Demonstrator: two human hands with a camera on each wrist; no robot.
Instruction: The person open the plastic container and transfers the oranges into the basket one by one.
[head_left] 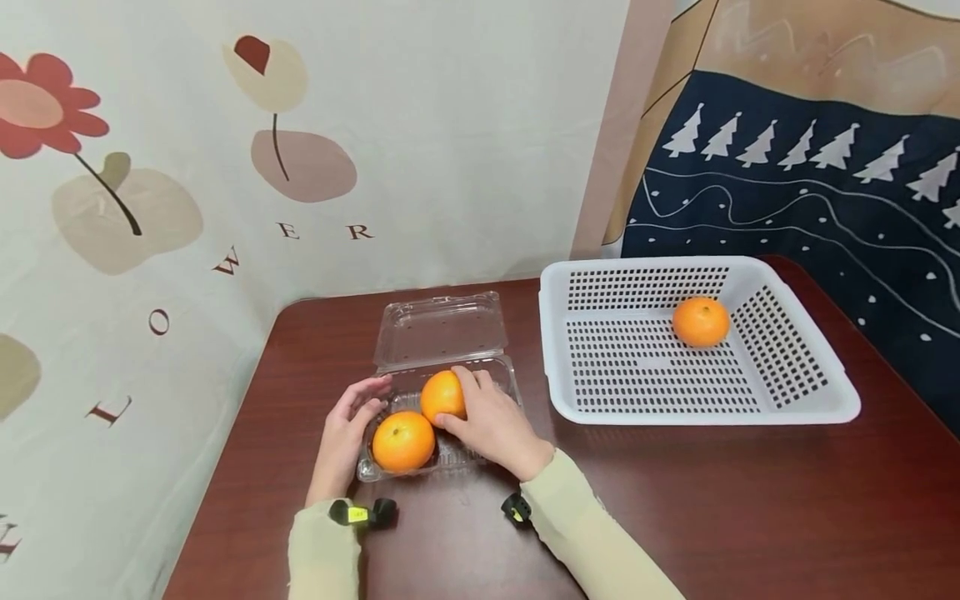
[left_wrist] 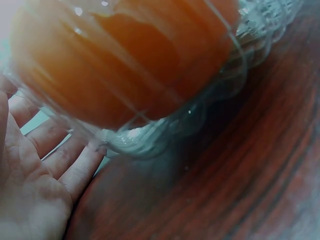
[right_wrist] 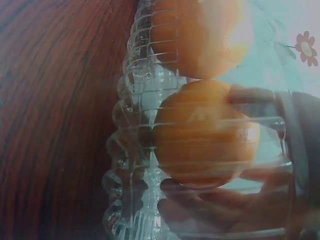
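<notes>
Head: gripping an orange (head_left: 439, 397) with right hand (head_left: 504, 427), curling fingers round it, in the box (head_left: 456, 458) toward the tabletop's (head_left: 712, 500) back-left corner. Left wrist: touching the box with left hand (left_wrist: 37, 180), extending fingers nearly straight, holding nothing. Right wrist: cupping that orange beside a second orange (right_wrist: 200, 37).

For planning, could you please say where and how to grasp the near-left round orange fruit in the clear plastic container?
Probably take the near-left fruit by its bulging sides, from above: its top is uncovered, while another round orange fruit crowds its far-right side.
</notes>
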